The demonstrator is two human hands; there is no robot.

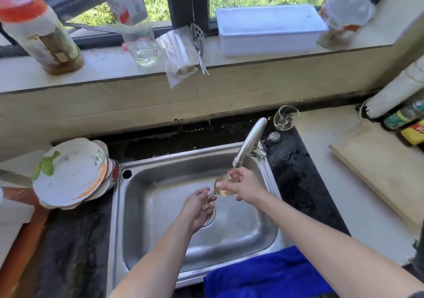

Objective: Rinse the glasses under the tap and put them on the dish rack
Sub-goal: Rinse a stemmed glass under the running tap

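Note:
A stemmed wine glass [223, 187] lies tilted over the steel sink [160, 178], its bowl right under the tap spout [249, 144]. My right hand [246, 185] grips the bowl, fingers wrapped round it. My left hand [198, 208] holds the stem and foot from below. A second wine glass [284, 119] stands upright on the dark counter behind the tap. Whether water is running I cannot tell.
A stack of plates [71, 173] leans at the sink's left. A blue cloth [268, 274] hangs over the front rim. A wooden board [380, 167] lies on the right counter. Bottles, a jar and a white box [268, 29] line the windowsill.

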